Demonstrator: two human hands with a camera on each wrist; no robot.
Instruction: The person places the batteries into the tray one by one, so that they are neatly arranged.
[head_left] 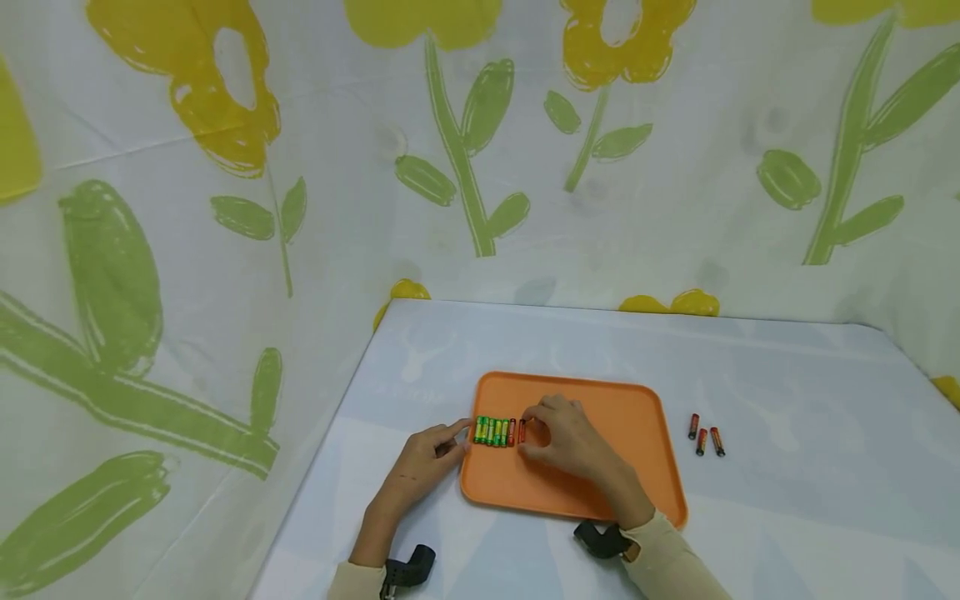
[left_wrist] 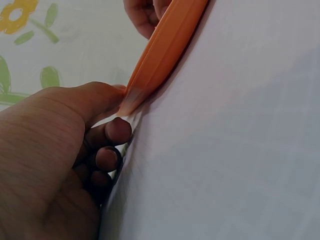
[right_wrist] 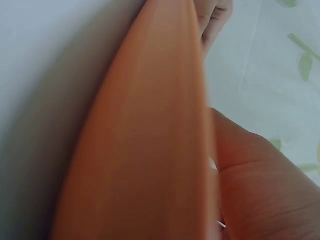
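Observation:
A row of several green batteries point(head_left: 491, 432) lies at the left side of an orange tray point(head_left: 600, 400), with a red battery point(head_left: 512, 432) at the row's right end. My right hand point(head_left: 568, 437) pinches another red battery point(head_left: 522, 431) by its two ends, just right of that row. At the tray's left rim, my left hand point(head_left: 423, 462) has its index finger and thumb touching the edge beside the first green battery. In the left wrist view, the thumb point(left_wrist: 102, 95) meets the tray's rim. The tray wall hides most of the right hand in the right wrist view.
Three red batteries point(head_left: 701, 441) lie on the pale patterned table point(head_left: 795, 492), right of the tray. A flower-printed cloth point(head_left: 525, 167) hangs behind the table and along its left side.

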